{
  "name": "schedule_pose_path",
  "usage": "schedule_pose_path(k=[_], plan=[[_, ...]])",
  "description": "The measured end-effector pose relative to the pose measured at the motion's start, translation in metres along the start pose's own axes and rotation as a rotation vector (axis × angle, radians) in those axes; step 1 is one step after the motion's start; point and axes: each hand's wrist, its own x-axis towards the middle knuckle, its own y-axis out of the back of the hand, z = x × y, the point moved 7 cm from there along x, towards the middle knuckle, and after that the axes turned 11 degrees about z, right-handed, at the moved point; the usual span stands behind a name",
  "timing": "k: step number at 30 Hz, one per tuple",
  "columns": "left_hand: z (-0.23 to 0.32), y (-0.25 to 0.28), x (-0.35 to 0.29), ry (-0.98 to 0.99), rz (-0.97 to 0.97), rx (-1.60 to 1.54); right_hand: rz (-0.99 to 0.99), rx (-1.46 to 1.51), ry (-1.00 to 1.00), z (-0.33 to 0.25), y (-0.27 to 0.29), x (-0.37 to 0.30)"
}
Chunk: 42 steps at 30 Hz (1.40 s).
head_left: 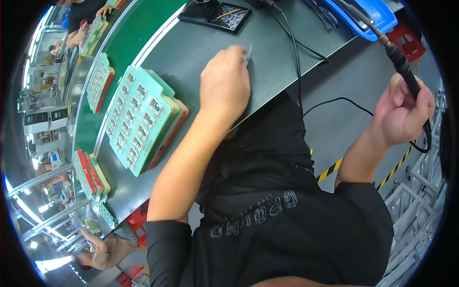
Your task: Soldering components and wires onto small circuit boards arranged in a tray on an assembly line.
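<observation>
My right hand (404, 112) holds a soldering iron (399, 60) by its black handle, at the right beyond the bench edge. Its metal shaft points up and left, passing in front of a blue tray (380, 19). Over the dark bench top (272, 67), my left hand (224, 83) is closed, its fingertips smeared by motion. A small shiny piece (248, 51) shows at those fingertips, too blurred to name. Left of that hand lies a stack of light-green pallets (136, 119), the top one bearing rows of small circuit boards.
A black soldering stand (215, 16) sits at the back of the bench. The iron's black cable (339, 99) loops past the bench edge. A green conveyor belt (122, 36) runs along the left, with more pallets (98, 81) on it. Co-workers are at the far left.
</observation>
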Motion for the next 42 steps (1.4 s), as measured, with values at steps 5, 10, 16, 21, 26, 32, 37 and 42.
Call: schedule_pose_path(k=[5,10,16,21,26,32,37,42], plan=[[-0.006,0.034,-0.013,0.269,0.053,-0.424,-0.084,-0.027,-0.043,0.005,-0.012,-0.009],[0.0,0.054,-0.029,0.542,0.005,-0.822,-0.152,0.188,-0.251,0.011,-0.028,-0.021],[-0.005,0.068,-0.037,0.569,0.088,-1.04,-0.232,0.238,-0.39,0.015,-0.05,-0.029],[-0.003,0.073,-0.038,0.485,0.056,-1.024,-0.261,0.259,-0.421,0.017,-0.058,-0.036],[-0.004,0.071,-0.038,0.484,0.069,-1.101,-0.283,0.278,-0.48,0.022,-0.059,-0.038],[-0.007,0.062,-0.04,0.592,0.042,-1.278,-0.265,0.274,-0.536,0.028,-0.061,-0.04],[-0.005,0.057,-0.04,0.619,0.035,-1.322,-0.277,0.251,-0.546,0.032,-0.059,-0.04],[-0.004,0.053,-0.038,0.65,0.037,-1.356,-0.305,0.261,-0.546,0.035,-0.057,-0.038]])
